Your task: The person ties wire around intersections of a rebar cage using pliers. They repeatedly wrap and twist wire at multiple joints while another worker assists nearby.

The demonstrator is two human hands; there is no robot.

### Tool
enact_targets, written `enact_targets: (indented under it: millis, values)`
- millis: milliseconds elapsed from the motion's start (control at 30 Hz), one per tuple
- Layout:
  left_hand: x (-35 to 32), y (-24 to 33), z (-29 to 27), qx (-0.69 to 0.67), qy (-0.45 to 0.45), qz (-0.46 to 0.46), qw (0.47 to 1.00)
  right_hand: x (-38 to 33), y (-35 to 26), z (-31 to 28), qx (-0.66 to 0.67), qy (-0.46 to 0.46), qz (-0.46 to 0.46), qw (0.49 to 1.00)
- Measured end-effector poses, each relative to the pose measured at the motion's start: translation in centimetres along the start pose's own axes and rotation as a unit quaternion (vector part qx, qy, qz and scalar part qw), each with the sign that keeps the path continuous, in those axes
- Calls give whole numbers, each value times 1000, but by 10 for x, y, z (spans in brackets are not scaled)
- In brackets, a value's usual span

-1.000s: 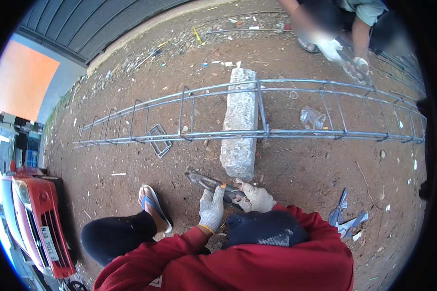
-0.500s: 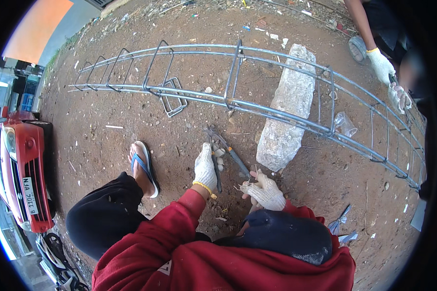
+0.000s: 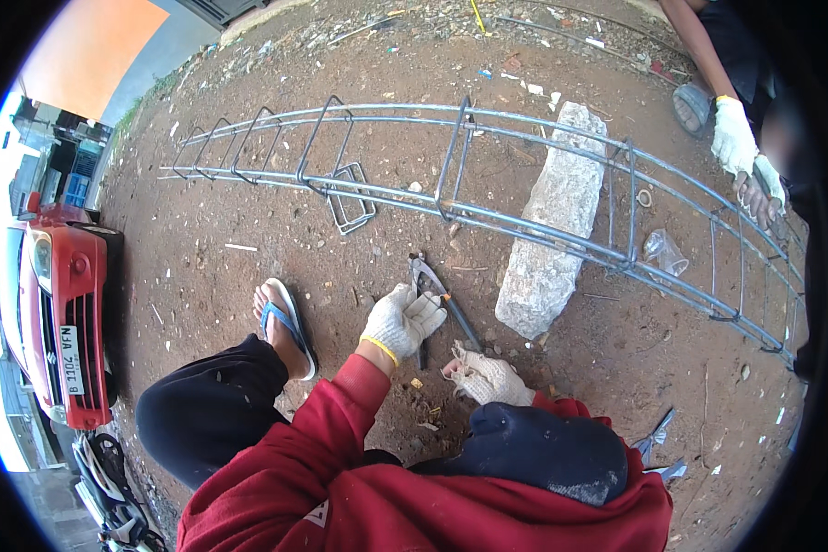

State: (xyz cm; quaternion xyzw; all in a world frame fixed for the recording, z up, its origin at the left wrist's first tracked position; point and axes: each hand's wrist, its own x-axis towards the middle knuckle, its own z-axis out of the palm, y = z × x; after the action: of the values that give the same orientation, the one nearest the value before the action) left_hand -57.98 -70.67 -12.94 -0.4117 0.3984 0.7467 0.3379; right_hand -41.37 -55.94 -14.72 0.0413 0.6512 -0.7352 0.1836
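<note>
My left hand (image 3: 401, 322), in a white knit glove with a yellow cuff, is held palm up with its fingers apart. It hangs over a pair of long-handled pincers (image 3: 462, 324) lying on the dirt and hides part of them. My right hand (image 3: 495, 379), gloved too, is closed near my knee, its fingers curled together. Thin pale strands show at its fingertips; what it grips is too small to make out. Beyond both hands a long rebar cage (image 3: 386, 190) of steel bars and square stirrups rests across a rough concrete block (image 3: 554, 216).
Loose stirrups (image 3: 350, 221) lie beside the cage. A clear plastic cup (image 3: 664, 252) sits right of the block. At the far right a co-worker's gloved hands (image 3: 736, 138) are at the cage. A red car (image 3: 64, 304) and a motorcycle (image 3: 110, 492) stand at left.
My left hand has turned palm up and its fingers have stretched out to the right. My right hand's fingers have curled in. The whole view has shifted slightly.
</note>
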Motion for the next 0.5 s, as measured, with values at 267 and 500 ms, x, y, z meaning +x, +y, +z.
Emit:
enact_targets:
  millis: [267, 500]
  values:
    - [31, -6, -15, -49, -46, 11, 998, -10, 11, -16, 310, 28, 189, 931]
    - [20, 9, -25, 145, -51, 185, 971, 27, 13, 15, 112, -11, 163, 980]
